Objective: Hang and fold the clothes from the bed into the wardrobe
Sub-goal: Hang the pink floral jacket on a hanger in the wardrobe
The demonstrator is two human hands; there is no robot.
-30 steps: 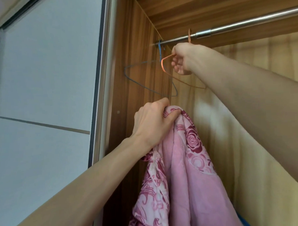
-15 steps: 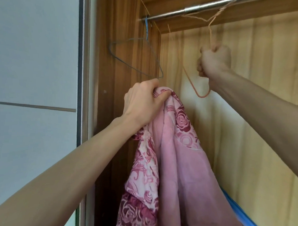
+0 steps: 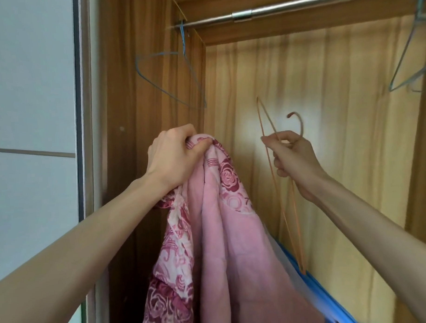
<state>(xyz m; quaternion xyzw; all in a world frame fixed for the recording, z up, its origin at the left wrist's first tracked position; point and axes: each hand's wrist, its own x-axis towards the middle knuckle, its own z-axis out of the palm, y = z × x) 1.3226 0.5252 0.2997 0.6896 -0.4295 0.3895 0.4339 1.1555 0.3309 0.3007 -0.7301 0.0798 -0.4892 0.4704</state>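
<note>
**A:** What is in front of the person?

**B:** The inside of a wooden wardrobe point(image 3: 154, 95), seen from the person's own head. A metal rail point(image 3: 298, 9) runs across the top. Both bare forearms reach up and forward into it.

**A:** What is the left hand doing?

**B:** The left hand point(image 3: 173, 160) is closed tight around the bunched top of a pink garment point(image 3: 224, 233) with a dark red rose print. The cloth hangs straight down from that fist, close to the wardrobe's left side wall, and runs out of view at the bottom.

**A:** And the right hand?

**B:** The right hand point(image 3: 294, 158) has its fingers curled round a thin orange wire hanger point(image 3: 290, 214). The hanger is off the rail, turned on end: its hook curves up just above the knuckles and its long wire body points down below the hand. It sits just right of the garment, not touching it.

**A:** Anything else on the rail?

**B:** A blue wire hanger point(image 3: 180, 85) hangs at the far left end, against the side wall. Another pale blue hanger point(image 3: 406, 65) hangs at the right edge. A bright blue strip point(image 3: 315, 285) slants along the lower right; I cannot tell what it is.
</note>
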